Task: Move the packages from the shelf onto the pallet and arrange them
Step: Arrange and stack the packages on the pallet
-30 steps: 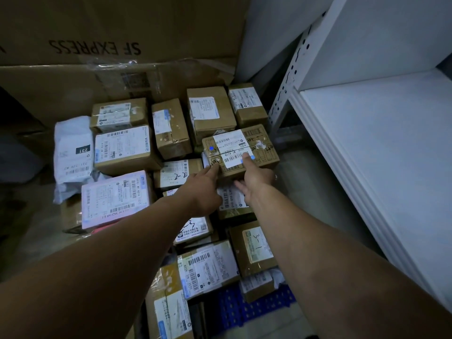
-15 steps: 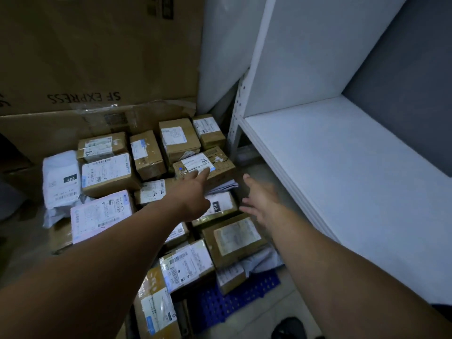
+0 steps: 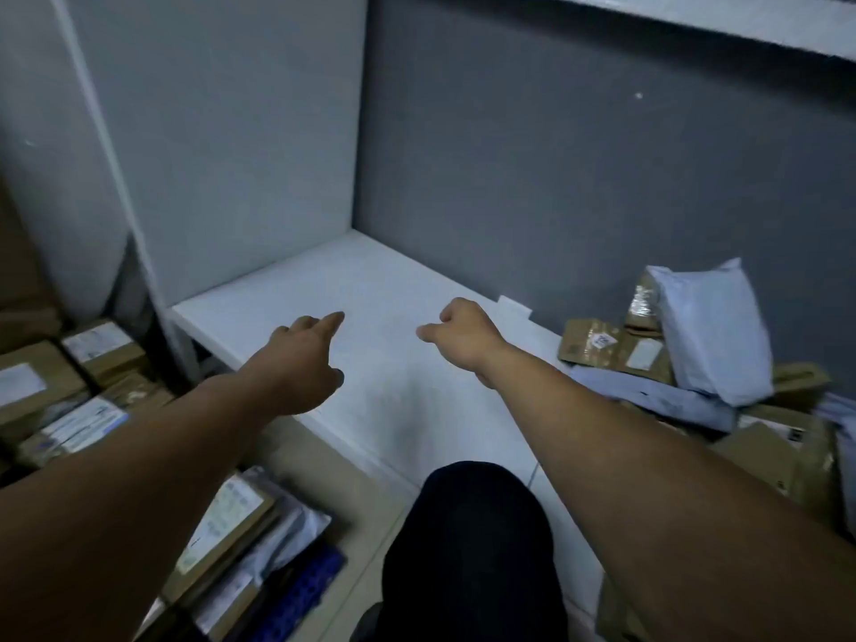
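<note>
Over the front edge of the white shelf [image 3: 370, 289], both bare hands reach forward with nothing in them. The left hand [image 3: 301, 359] has its index finger stretched out and the other fingers loosely curled; the right hand [image 3: 463, 335] is loosely curled, knuckles up, pinching nothing. The left part of the shelf board beneath them is bare. Towards the shelf's right end lies a heap of packages: a pale grey poly mailer [image 3: 713, 331] leans upright near the back wall, with brown padded envelopes [image 3: 611, 347] just beside it and brown cartons [image 3: 778, 456] nearer the front edge. Left of the shelf and lower down, labelled brown boxes [image 3: 60, 377] sit packed together, and a corner of the blue pallet [image 3: 305, 590] shows under them. A dark-clad knee [image 3: 468, 539] is at bottom centre.
</note>
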